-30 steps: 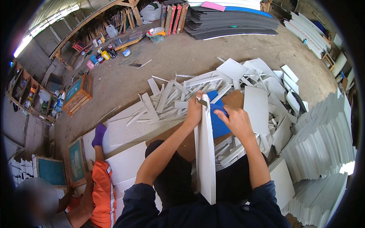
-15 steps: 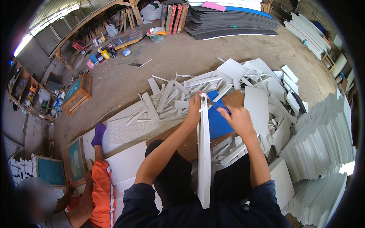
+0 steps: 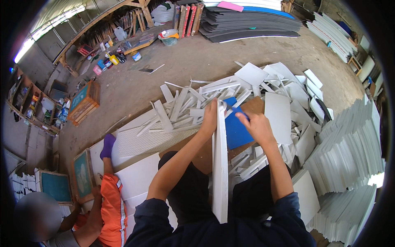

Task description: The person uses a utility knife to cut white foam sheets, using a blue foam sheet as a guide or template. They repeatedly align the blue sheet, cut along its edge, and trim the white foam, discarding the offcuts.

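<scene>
White panel [image 3: 220, 173] on edge, with blue-handled knife [image 3: 238, 110].
Left hand [image 3: 210, 117] is clasping the panel's far end; right hand [image 3: 258, 126] is gripping the knife beside that edge. Panel is standing between dark-trousered legs [image 3: 185, 181]; white offcuts [image 3: 177, 109] are crowding ahead, open floor [image 3: 197, 59] lying beyond.

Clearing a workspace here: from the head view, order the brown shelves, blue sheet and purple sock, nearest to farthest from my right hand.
1. Blue sheet: just left of your right hand.
2. Purple sock: farther left.
3. Brown shelves: far-left edge.
</scene>
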Motion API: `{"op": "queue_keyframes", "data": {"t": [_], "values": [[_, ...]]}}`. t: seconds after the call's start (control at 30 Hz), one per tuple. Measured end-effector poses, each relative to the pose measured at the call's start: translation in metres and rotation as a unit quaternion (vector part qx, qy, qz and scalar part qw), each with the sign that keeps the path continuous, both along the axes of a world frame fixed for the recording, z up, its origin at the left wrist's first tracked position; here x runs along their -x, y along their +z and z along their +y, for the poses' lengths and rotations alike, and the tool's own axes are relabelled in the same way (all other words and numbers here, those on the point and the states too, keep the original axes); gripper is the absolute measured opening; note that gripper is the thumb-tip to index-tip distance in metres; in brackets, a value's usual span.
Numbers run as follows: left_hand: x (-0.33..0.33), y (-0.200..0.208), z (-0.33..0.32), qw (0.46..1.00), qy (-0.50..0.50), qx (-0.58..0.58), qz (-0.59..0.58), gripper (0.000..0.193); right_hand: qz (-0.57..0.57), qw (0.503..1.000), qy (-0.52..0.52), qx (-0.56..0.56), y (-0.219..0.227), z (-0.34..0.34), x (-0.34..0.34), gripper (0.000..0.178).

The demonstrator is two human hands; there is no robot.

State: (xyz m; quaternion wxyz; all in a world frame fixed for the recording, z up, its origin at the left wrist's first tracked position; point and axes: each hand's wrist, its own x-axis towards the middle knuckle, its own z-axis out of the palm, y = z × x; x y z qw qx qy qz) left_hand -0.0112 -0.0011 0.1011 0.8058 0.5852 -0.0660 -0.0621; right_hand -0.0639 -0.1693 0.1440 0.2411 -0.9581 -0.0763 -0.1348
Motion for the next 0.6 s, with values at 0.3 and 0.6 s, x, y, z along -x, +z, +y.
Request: {"op": "queue_keyframes", "data": {"t": [0.3, 0.6], "values": [[0.006, 0.009, -0.006, 0.962, 0.130, -0.188, -0.151, 0.052, 0.113, 0.946, -0.118, -0.280, -0.015, -0.026, -0.020, 0.063], [-0.011, -0.005, 0.007, 0.874, 0.180, -0.394, -0.220, 0.039, 0.268, 0.868, 0.109, -0.403, -0.020, 0.014, -0.013, 0.035]]}}
